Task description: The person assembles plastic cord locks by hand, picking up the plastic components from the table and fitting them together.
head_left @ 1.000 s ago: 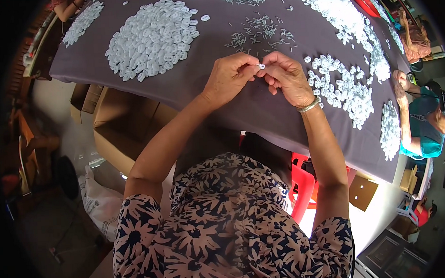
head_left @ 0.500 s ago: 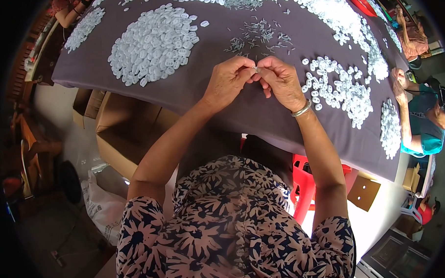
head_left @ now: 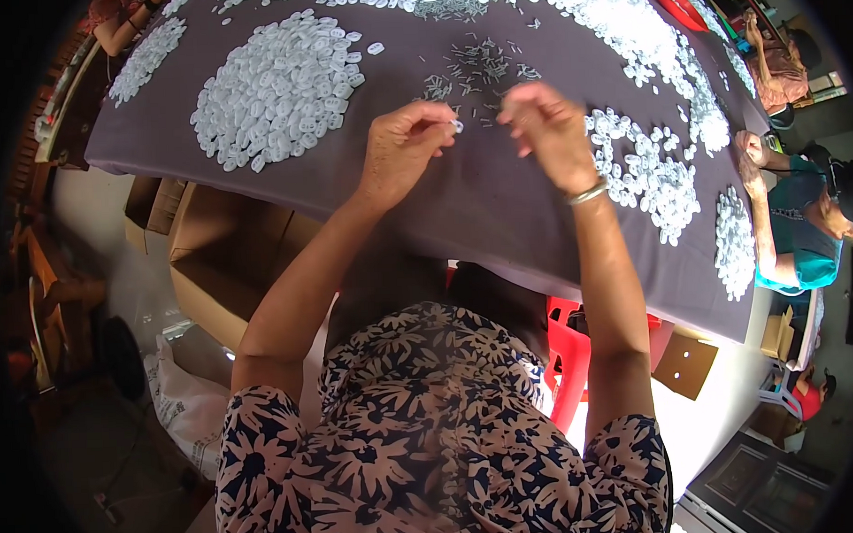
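My left hand (head_left: 402, 153) pinches a small white oval plastic piece (head_left: 456, 126) between thumb and forefinger above the table. Apart from it, my right hand (head_left: 549, 135), with a bangle at the wrist, is somewhat blurred, its fingers spread and nothing visible in them. Just beyond my hands lie scattered short grey pins (head_left: 480, 63). To the left a large heap of white oval pieces (head_left: 275, 93) rests on the dark tablecloth. Next to my right hand is a looser group of similar white pieces (head_left: 649, 169).
More white pieces (head_left: 615, 25) spread along the table's far side, near a red tray (head_left: 678, 4). An open cardboard box (head_left: 228, 245) stands below the near edge at left, and a red stool (head_left: 568, 355) at right. Co-workers sit around the table, one in teal (head_left: 801, 220).
My hands, together at their fingertips before, have parted. The left has drawn leftward with the white piece, while the right has let go and moved slightly right. The view has shifted a little.
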The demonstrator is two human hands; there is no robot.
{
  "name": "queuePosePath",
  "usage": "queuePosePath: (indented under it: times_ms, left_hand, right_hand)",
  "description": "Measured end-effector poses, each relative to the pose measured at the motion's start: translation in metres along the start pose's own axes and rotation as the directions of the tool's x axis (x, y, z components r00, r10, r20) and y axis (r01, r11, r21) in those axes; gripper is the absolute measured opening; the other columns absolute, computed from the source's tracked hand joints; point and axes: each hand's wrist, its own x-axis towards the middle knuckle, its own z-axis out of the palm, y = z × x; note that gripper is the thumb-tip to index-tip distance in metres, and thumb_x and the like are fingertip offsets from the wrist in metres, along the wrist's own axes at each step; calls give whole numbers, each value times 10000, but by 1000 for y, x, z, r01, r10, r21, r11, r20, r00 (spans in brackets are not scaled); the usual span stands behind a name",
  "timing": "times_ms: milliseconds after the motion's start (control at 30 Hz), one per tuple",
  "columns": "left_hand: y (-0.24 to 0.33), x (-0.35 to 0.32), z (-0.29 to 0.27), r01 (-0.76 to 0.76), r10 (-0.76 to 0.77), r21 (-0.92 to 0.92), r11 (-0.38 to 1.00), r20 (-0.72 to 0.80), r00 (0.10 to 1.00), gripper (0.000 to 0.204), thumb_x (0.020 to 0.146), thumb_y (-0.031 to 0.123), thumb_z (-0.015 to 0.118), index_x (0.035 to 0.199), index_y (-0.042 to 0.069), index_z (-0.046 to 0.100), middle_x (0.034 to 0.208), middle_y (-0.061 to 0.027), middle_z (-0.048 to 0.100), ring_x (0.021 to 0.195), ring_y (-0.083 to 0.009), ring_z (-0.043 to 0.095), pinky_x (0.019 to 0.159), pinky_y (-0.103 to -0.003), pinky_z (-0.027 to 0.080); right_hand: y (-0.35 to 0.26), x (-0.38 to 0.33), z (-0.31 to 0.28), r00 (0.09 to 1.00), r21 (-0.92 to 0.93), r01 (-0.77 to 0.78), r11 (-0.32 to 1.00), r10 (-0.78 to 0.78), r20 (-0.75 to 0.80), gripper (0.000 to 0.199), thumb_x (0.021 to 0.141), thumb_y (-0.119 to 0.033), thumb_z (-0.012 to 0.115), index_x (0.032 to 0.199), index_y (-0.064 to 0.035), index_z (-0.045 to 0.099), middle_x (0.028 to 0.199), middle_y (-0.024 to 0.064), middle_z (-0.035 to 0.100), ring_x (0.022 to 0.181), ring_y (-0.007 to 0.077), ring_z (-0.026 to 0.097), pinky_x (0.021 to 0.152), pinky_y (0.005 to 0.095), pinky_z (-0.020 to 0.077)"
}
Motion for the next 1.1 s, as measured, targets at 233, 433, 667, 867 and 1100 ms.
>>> queuePosePath:
  times_ms: [233, 433, 667, 867, 1100]
  left_hand:
    - [-2, 7, -6, 7, -12, -48, 999, -101, 995, 130, 876, 15, 612, 988, 28, 676, 874, -8, 631, 753, -70, 582, 629, -223, 491]
    - [-5, 7, -8, -7, -2, -86, 996, -106, 994, 138, 883, 26, 600, 1004, 29, 668, 856, -8, 630, 753, -70, 582, 621, -220, 493]
    - [-2, 6, -2, 22, -29, -81, 996, -84, 996, 165, 873, 27, 624, 1034, 36, 656, 887, -18, 633, 772, -83, 601, 619, -220, 483]
    - [4, 2, 4, 57, -69, -145, 988, -81, 994, 275, 847, 19, 653, 1115, 12, 592, 873, -50, 628, 766, -108, 618, 598, -232, 484]
    - [4, -1, 14, 99, -109, -168, 981, -53, 993, 389, 832, 25, 670, 1186, -12, 511, 862, -68, 631, 739, -116, 619, 581, -228, 483]
  right_hand:
    - [-3, 36, -20, 990, -375, 131, 918, -103, 95, 84, 850, -116, 682, 899, -47, 687, 695, -31, 604, 607, 29, 496, 510, 187, 413]
    - [-7, 50, 12, 980, -678, 13, 735, 124, 153, 200, 749, -219, 717, 842, -42, 708, 747, 99, 671, 695, 203, 639, 679, 332, 503]
    - [-4, 61, 21, 966, -798, -49, 601, 232, 116, 240, 719, -251, 716, 829, -38, 708, 793, 127, 687, 785, 283, 657, 745, 381, 508]
    - [-6, 44, 16, 990, -332, 127, 935, -99, 101, 52, 812, -39, 629, 829, -5, 664, 704, 12, 630, 588, 46, 530, 501, 196, 424]
    - [1, 21, 21, 994, 91, 23, 996, -32, 108, 29, 848, -6, 607, 840, -26, 628, 746, 22, 623, 562, 31, 486, 456, 175, 380]
